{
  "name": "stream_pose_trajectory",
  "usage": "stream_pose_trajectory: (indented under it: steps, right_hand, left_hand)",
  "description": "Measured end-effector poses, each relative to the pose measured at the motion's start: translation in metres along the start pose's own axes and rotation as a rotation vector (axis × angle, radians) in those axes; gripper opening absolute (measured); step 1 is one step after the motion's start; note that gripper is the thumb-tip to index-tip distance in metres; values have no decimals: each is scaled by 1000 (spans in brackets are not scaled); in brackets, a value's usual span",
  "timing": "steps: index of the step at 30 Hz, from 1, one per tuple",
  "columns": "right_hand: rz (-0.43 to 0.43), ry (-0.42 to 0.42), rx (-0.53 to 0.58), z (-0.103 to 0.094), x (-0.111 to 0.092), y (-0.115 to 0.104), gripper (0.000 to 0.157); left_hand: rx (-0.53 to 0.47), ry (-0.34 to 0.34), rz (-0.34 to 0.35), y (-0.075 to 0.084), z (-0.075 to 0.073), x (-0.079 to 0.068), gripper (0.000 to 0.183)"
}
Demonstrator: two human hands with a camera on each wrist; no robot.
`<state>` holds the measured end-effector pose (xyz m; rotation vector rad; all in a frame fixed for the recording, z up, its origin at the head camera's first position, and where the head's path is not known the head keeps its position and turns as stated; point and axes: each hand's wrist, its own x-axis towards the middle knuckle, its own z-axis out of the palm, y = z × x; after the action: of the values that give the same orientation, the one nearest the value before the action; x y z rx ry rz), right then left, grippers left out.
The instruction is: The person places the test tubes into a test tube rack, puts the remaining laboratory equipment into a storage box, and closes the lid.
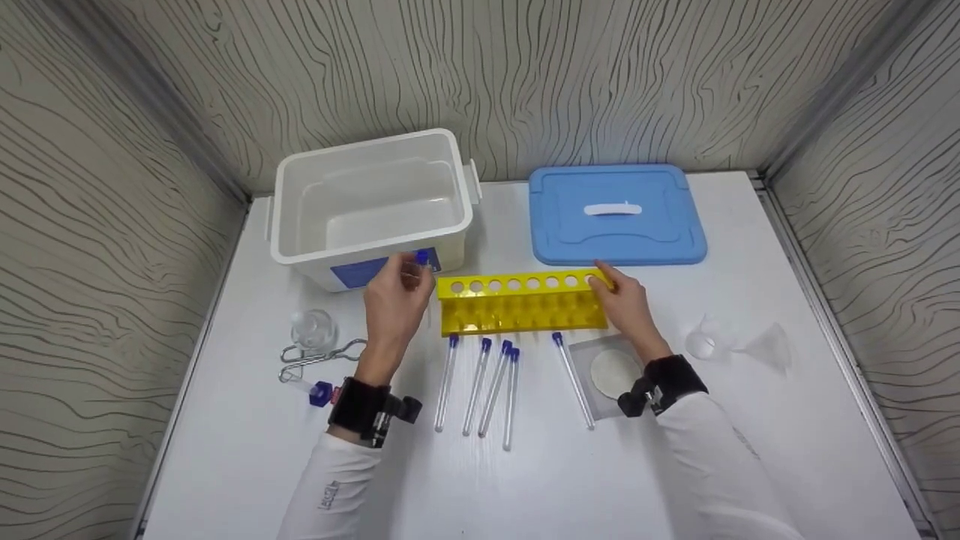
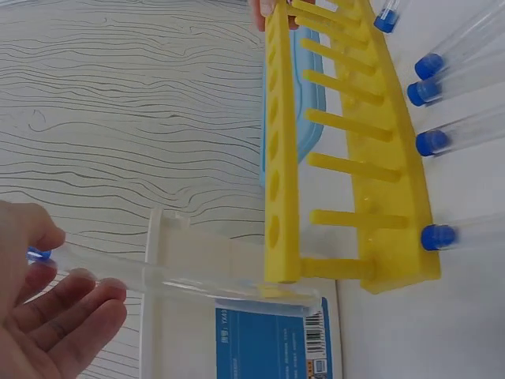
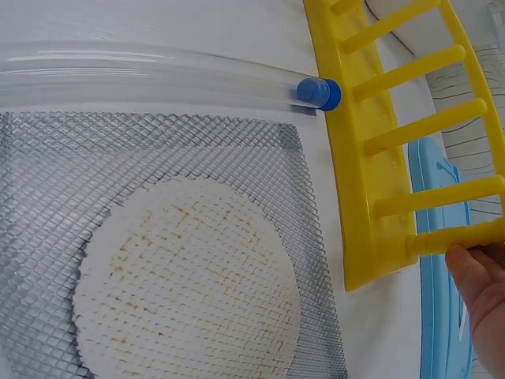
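My left hand pinches a clear test tube near its blue cap. In the left wrist view the tube's rounded end shows beside the near end of a yellow test tube rack, overlapping it in sight; whether they touch I cannot tell. The rack stands upright, and its row of holes has no tubes in it. At the rack's right end, my right hand grips the top corner and end post. Several capped test tubes lie in front of the rack, one of them alongside a wire gauze.
Behind my left hand stands an open white bin; its blue lid lies at the back right. On the left are a small glass vessel, metal tongs and a blue-based clear piece. A clear funnel lies right.
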<state>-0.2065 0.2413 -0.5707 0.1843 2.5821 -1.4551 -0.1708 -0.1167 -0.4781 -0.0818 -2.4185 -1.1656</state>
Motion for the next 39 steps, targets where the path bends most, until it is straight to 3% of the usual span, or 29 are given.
stream_pose_trajectory:
  steps: [5,14,39]
  right_hand:
    - [0,-6,0,0,0,0,55]
    - [-42,8,6,0,-2,1,56]
    - [-33,9,-12,1,-2,2,56]
  left_hand:
    - [-57,15,63,10,1,12,20]
    - [-134,8,75,11,18,23,24]
    - [-122,-91,49,-14,43,15,26]
